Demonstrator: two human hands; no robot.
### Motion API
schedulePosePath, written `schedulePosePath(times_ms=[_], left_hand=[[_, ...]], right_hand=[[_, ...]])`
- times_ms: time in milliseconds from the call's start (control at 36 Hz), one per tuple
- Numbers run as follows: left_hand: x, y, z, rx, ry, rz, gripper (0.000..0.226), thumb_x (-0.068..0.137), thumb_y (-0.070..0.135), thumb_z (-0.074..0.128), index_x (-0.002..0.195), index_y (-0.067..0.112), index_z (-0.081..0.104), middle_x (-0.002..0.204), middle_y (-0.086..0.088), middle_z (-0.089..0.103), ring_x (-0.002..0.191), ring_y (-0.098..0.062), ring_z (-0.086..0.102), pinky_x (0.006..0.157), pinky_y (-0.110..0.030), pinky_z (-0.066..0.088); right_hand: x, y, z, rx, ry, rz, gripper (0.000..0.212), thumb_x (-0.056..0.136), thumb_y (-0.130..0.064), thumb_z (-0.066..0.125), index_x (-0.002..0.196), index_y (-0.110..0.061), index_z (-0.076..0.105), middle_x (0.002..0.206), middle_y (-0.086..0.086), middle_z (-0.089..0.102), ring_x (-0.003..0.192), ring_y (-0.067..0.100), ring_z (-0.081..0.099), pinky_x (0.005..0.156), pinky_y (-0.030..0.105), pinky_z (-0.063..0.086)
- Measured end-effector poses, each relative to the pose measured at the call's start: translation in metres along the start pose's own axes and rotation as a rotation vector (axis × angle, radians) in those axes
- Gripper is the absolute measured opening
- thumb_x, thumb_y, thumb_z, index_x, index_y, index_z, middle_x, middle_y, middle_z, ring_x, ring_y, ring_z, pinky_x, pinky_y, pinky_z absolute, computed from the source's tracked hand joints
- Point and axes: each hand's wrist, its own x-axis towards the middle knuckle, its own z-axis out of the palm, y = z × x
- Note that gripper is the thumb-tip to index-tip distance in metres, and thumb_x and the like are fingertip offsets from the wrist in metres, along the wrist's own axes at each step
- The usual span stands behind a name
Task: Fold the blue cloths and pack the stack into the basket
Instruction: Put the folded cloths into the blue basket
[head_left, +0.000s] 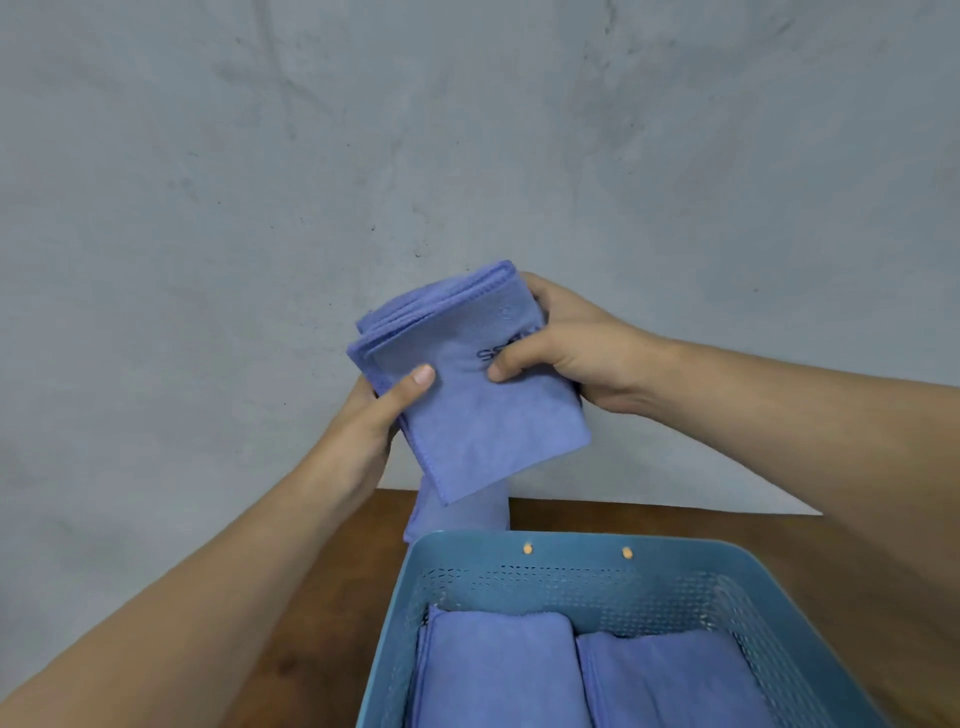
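Observation:
A folded blue cloth (467, 395) with dark lettering is held up in the air above the table, tilted. My left hand (379, 410) grips its left edge with the thumb on top. My right hand (561, 348) grips its right side, thumb pressed on the lettering. Below sits a blue perforated basket (571, 561), and inside it lie two folded blue cloths side by side, one on the left (498, 670) and one on the right (670, 680). Another blue cloth (462, 514) lies on the table behind the basket, partly hidden by the held one.
The brown wooden table (332, 597) carries the basket and meets a grey concrete wall (467, 130) at its far edge. Two small pale pegs (576, 551) stick out of the basket's far rim.

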Motion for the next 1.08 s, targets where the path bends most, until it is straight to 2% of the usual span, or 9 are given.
schedulePosePath(times_ms=[139, 306, 500, 639, 722, 806, 917, 1028, 1083], left_hand=[[-0.015, 0.035, 0.023, -0.008, -0.062, 0.048, 0.057, 0.098, 0.028, 0.068, 0.149, 0.006, 0.054, 0.149, -0.019, 0.06, 0.14, -0.038, 0.055, 0.117, -0.057, 0.042], [-0.039, 0.071, 0.039, 0.184, -0.067, -0.23, 0.056, 0.089, 0.061, 0.074, 0.134, 0.029, 0.066, 0.128, -0.006, 0.075, 0.121, -0.042, 0.067, 0.105, -0.069, 0.048], [-0.068, 0.06, 0.04, 0.201, -0.218, -0.622, 0.073, 0.082, 0.067, 0.078, 0.139, 0.024, 0.065, 0.132, -0.013, 0.072, 0.121, -0.03, 0.068, 0.113, -0.061, 0.048], [-0.09, 0.055, 0.043, 0.241, -0.354, -0.763, 0.04, 0.101, 0.05, 0.064, 0.139, 0.036, 0.063, 0.126, 0.007, 0.076, 0.118, -0.02, 0.073, 0.11, -0.052, 0.052], [-0.098, 0.056, 0.036, 0.432, -0.336, -0.716, 0.05, 0.093, 0.064, 0.068, 0.138, 0.046, 0.058, 0.122, 0.016, 0.076, 0.113, -0.013, 0.074, 0.102, -0.048, 0.058], [-0.102, 0.059, 0.024, 0.801, -0.272, -0.585, 0.091, 0.073, 0.086, 0.065, 0.151, 0.05, 0.037, 0.131, 0.023, 0.066, 0.115, -0.007, 0.069, 0.098, -0.039, 0.059], [-0.105, 0.061, 0.025, 1.138, -0.289, -0.351, 0.081, 0.095, 0.069, 0.055, 0.162, 0.043, 0.017, 0.157, 0.019, 0.043, 0.136, -0.005, 0.053, 0.11, -0.034, 0.046], [-0.116, 0.071, 0.043, 1.096, -0.531, -0.223, 0.061, 0.099, 0.072, 0.045, 0.155, 0.051, 0.031, 0.151, 0.04, 0.033, 0.138, 0.014, 0.036, 0.113, -0.016, 0.034], [-0.12, 0.066, 0.051, 1.071, -0.736, -0.295, 0.075, 0.091, 0.083, 0.043, 0.159, 0.055, 0.023, 0.16, 0.042, 0.023, 0.147, 0.018, 0.019, 0.123, -0.023, 0.027]], right_hand=[[-0.052, -0.016, -0.011, 0.102, 0.041, -0.083, 0.079, 0.066, 0.003, 0.081, 0.138, -0.016, 0.055, 0.131, 0.019, 0.067, 0.119, 0.038, 0.068, 0.102, 0.053, 0.057], [-0.095, -0.005, -0.018, 0.268, 0.054, 0.028, 0.069, 0.085, -0.015, 0.084, 0.145, -0.017, 0.05, 0.138, 0.012, 0.068, 0.124, 0.033, 0.068, 0.109, 0.058, 0.051], [-0.156, 0.018, 0.009, 0.359, -0.095, 0.424, 0.044, 0.103, -0.045, 0.061, 0.138, -0.019, 0.067, 0.129, 0.002, 0.075, 0.121, 0.023, 0.071, 0.11, 0.042, 0.05], [-0.18, 0.036, 0.026, 0.397, -0.099, 0.641, 0.046, 0.098, -0.052, 0.064, 0.13, -0.019, 0.073, 0.122, 0.003, 0.078, 0.115, 0.022, 0.074, 0.107, 0.04, 0.051], [-0.186, 0.042, 0.035, 0.427, -0.106, 0.704, 0.047, 0.097, -0.053, 0.064, 0.127, -0.019, 0.075, 0.12, 0.005, 0.078, 0.111, 0.024, 0.075, 0.096, 0.037, 0.055], [-0.187, 0.054, 0.046, 0.459, -0.117, 0.751, 0.05, 0.096, -0.054, 0.065, 0.129, -0.018, 0.074, 0.122, 0.007, 0.077, 0.114, 0.026, 0.074, 0.098, 0.038, 0.055], [-0.187, 0.076, 0.066, 0.47, -0.136, 0.811, 0.05, 0.099, -0.053, 0.064, 0.134, -0.018, 0.069, 0.125, 0.005, 0.077, 0.119, 0.022, 0.072, 0.112, 0.039, 0.049], [-0.183, 0.084, 0.076, 0.407, -0.152, 0.831, 0.053, 0.1, -0.06, 0.062, 0.133, -0.02, 0.069, 0.124, 0.001, 0.077, 0.118, 0.017, 0.072, 0.112, 0.038, 0.049], [-0.182, 0.084, 0.077, 0.376, -0.173, 0.822, 0.053, 0.1, -0.061, 0.059, 0.133, -0.021, 0.07, 0.125, 0.002, 0.077, 0.119, 0.018, 0.071, 0.115, 0.041, 0.048]])
